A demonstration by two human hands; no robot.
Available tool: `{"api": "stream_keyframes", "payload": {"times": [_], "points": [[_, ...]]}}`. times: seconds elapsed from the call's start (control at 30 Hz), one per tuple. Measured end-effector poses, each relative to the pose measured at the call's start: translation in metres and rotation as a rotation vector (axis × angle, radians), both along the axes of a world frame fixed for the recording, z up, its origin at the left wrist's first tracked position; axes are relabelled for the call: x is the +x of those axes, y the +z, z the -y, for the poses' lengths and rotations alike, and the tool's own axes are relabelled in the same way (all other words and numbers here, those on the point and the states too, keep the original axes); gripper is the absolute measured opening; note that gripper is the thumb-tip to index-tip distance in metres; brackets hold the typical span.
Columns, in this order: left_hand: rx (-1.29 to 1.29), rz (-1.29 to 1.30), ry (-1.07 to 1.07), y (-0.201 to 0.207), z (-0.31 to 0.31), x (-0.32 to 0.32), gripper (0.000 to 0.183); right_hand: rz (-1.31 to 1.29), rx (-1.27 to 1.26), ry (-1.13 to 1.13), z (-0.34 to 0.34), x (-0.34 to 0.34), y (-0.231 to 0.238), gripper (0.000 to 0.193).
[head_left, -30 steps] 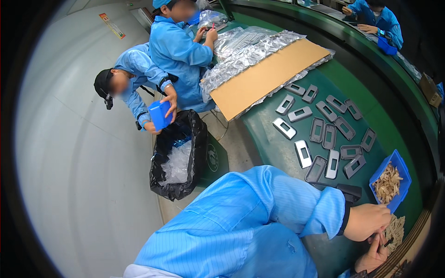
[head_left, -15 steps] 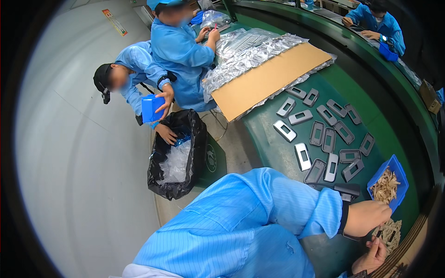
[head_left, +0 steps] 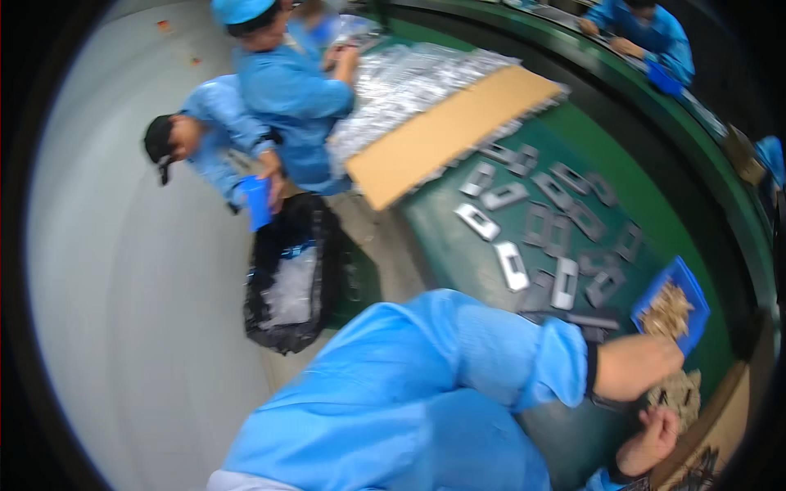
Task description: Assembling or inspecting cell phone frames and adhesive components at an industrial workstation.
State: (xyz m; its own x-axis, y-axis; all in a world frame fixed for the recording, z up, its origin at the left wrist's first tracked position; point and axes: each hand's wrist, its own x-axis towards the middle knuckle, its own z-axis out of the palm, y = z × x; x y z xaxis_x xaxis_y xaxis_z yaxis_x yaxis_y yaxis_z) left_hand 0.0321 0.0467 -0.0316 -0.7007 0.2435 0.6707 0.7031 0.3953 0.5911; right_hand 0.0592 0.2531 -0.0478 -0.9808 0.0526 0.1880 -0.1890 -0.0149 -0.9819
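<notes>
Your left hand [head_left: 639, 366] and right hand [head_left: 651, 442] meet over the loose parts [head_left: 678, 394], finger state hidden; beyond your fingertips many frames [head_left: 512, 266] lie laid out, tray [head_left: 686, 288] still stocked.

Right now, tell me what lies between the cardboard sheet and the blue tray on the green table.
In the head view, a scatter of flat grey rectangular frames lies on the green table between the cardboard sheet and the blue tray; some look paler.

Head camera looks steeply down over the green table [head_left: 458, 245].
</notes>
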Motion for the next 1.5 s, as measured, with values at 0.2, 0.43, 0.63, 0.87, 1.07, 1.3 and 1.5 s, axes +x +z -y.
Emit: {"api": "stream_keyframes", "payload": {"times": [0.2, 0.43, 0.63, 0.87, 1.07, 1.3, 1.5], "points": [[0.08, 0.178, -0.038, 0.017, 0.018, 0.003, 0.01, 0.077, -0.108, 0.021, 0.023, 0.005, 0.014, 0.003], [0.134, 0.177, -0.003, 0.021, 0.02, 0.001, 0.011, 0.148, -0.238, 0.117, 0.026, -0.002, 0.019, 0.003], [0.15, 0.208, -0.019, 0.018, 0.017, 0.0, 0.012, 0.195, -0.233, 0.142, 0.022, -0.002, 0.022, 0.004], [0.039, 0.1, 0.145, 0.023, 0.029, -0.007, 0.012, 0.195, -0.279, 0.135, 0.016, -0.004, 0.019, 0.005], [-0.083, -0.038, 0.341, 0.023, 0.038, -0.013, 0.013, 0.163, -0.221, 0.145, 0.021, -0.001, 0.023, 0.003], [0.019, 0.275, 0.313, 0.022, 0.043, -0.026, 0.016, 0.136, -0.171, 0.145, 0.023, -0.003, 0.024, 0.002], [-0.012, 0.127, 0.308, 0.018, 0.053, -0.027, 0.019, 0.113, -0.159, 0.146, 0.03, 0.0, 0.025, 0.002]]}}
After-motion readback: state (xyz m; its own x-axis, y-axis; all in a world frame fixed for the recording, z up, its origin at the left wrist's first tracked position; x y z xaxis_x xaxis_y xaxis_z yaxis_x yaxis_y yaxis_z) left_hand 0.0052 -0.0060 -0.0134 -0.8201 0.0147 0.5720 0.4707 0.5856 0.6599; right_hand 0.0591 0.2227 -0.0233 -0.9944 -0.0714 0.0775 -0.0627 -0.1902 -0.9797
